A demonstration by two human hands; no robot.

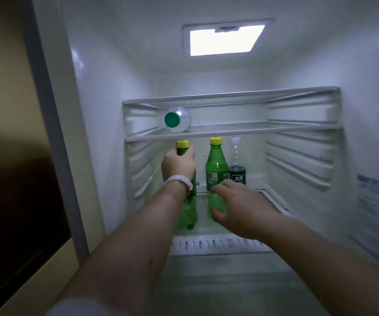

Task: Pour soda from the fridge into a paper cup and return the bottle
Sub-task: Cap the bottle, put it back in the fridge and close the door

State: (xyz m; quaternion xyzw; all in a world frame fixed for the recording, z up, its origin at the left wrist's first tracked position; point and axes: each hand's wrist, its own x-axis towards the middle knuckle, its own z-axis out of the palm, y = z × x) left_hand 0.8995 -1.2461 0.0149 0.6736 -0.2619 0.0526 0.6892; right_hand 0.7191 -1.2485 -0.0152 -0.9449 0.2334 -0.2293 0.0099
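Observation:
Two green soda bottles with yellow caps stand on the lower fridge shelf [220, 244]. My left hand [178, 165], with a pale wristband, is wrapped around the neck and shoulder of the left soda bottle [187, 213]. My right hand [236, 206] hovers with spread fingers in front of the lower part of the right soda bottle [215, 163]; whether it touches the bottle I cannot tell. No paper cup is in view.
A dark can [237, 174] and a clear bottle with a white cap [235, 149] stand behind the right soda bottle. A clear bottle with a green cap [176, 119] lies on the upper shelf. The fridge's left wall [106, 133] is close to my left arm.

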